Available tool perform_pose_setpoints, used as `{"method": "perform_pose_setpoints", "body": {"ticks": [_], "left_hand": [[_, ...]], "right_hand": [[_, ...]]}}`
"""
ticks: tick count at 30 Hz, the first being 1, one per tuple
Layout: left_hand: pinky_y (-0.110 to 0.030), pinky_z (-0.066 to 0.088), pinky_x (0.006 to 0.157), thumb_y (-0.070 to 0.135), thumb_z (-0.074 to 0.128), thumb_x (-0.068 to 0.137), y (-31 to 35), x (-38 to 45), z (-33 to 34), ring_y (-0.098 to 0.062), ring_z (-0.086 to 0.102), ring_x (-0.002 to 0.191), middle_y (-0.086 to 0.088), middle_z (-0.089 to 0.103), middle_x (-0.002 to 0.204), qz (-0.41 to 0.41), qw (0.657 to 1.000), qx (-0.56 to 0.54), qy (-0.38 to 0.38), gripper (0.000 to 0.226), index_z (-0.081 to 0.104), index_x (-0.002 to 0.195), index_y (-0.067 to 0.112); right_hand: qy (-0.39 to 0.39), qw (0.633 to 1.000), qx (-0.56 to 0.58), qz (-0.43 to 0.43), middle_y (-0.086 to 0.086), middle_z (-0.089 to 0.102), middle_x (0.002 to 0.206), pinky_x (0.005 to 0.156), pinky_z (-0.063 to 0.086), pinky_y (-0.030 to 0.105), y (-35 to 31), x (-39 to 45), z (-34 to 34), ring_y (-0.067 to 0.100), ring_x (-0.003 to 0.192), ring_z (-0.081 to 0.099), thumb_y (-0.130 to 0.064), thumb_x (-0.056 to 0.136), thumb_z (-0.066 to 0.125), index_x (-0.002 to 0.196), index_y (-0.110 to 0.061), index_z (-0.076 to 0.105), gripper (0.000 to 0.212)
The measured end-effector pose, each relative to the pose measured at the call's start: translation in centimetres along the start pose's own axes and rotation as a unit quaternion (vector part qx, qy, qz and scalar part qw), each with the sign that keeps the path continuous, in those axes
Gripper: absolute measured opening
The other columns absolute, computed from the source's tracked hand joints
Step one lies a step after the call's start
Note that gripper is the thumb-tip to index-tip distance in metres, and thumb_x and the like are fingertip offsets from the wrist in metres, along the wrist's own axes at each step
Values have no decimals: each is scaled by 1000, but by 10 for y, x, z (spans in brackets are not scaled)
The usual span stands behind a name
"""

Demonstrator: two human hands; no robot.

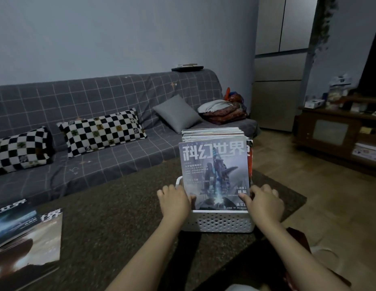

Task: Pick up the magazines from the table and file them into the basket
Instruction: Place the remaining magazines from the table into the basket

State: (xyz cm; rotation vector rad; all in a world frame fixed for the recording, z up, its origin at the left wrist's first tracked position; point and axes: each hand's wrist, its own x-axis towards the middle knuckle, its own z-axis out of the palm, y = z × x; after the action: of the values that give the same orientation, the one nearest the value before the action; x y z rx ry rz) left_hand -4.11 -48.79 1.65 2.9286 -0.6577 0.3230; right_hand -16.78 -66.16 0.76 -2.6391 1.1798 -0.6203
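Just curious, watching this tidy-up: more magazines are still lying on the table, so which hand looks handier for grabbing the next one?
Probably the left hand. The loose magazines lie at the table's left end, on its side, while the right hand sits beyond the basket. Both now grip the front magazine.

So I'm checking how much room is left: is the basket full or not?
Nearly full. Upright magazines pack the basket front to back, and both hands hold the front magazine at its near wall.

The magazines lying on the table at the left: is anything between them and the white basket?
Nothing visible: only bare brown table top separates the flat magazines from the white perforated plastic basket.
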Motion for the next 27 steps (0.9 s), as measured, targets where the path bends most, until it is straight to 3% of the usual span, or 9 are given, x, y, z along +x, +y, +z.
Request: {"method": "perform_pose_setpoints", "body": {"ticks": [3,7,10,14,20,27], "left_hand": [[-40,30,98,45,38,96,-3,-1,-1,-26,46,116,-8,56,123,13,999,-32,-3,45,49,130,17],[-39,30,96,46,39,96,-4,-6,-3,-25,48,113,-7,58,119,2,997,-72,4,46,44,136,23],[-38,30,96,48,39,95,-6,-13,-4,-24,48,112,-6,58,117,-16,996,-89,6,44,55,126,22],[-39,29,98,49,40,94,-9,-30,-15,-21,50,111,-3,58,115,-27,983,-180,30,41,60,115,20],[-37,28,101,40,41,97,-43,-84,-43,-13,52,102,7,56,103,-67,936,-342,43,26,60,106,24],[-37,31,100,38,41,98,-137,-125,-53,-15,54,102,4,58,104,-165,919,-351,68,21,58,105,27]], "right_hand": [[-11,1000,-8,15,10,53,115,83,43,36,-2,0,0,28,109,47,-53,88,50,104,-15,62,43],[3,996,74,51,12,54,112,80,45,37,-1,-5,-1,30,106,50,-47,85,58,97,-12,62,37],[35,997,44,46,10,57,113,84,41,37,-2,-15,-5,30,108,49,-49,85,57,104,-17,62,37],[76,985,157,-9,9,59,109,83,40,35,-12,-36,-15,29,107,48,-38,83,64,105,-16,63,31],[14,941,308,-136,-6,57,95,75,48,29,-60,-81,-25,15,92,58,-35,84,64,104,-22,65,24],[-106,895,354,-250,-7,64,105,81,47,22,-157,-139,5,7,91,59,-36,86,62,111,-27,64,27]]}}
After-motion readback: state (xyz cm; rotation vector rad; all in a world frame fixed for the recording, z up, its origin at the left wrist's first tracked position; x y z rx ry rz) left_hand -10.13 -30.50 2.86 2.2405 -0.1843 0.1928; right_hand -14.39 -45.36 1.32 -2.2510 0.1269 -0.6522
